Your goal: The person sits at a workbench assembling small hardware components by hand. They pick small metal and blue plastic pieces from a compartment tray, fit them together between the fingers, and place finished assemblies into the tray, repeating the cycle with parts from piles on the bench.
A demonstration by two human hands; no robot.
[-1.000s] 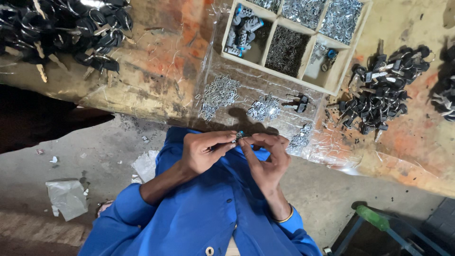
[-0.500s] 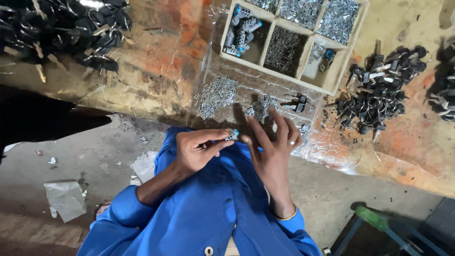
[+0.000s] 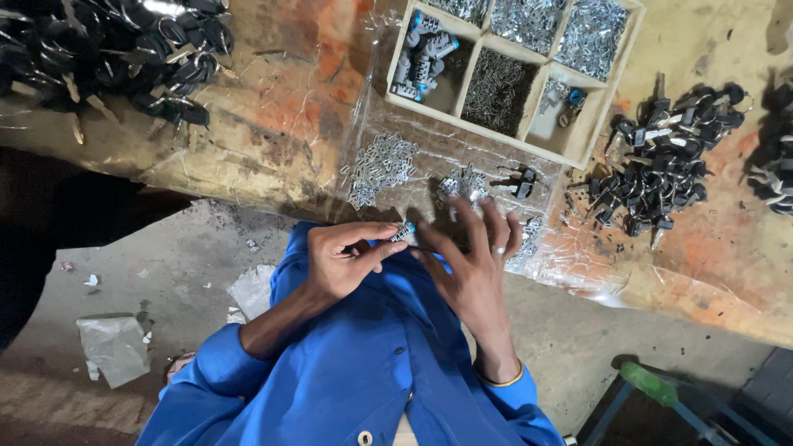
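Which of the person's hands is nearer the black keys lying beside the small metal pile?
Right. The right hand reaches just below the black keys; the left hand sits farther away, pinching a small cylinder.

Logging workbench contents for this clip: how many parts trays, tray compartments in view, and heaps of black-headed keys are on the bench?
Wooden parts tray: 1
Tray compartments in view: 6
Heaps of black-headed keys: 3, at top left, right of the tray, and at the right edge
Total: 10
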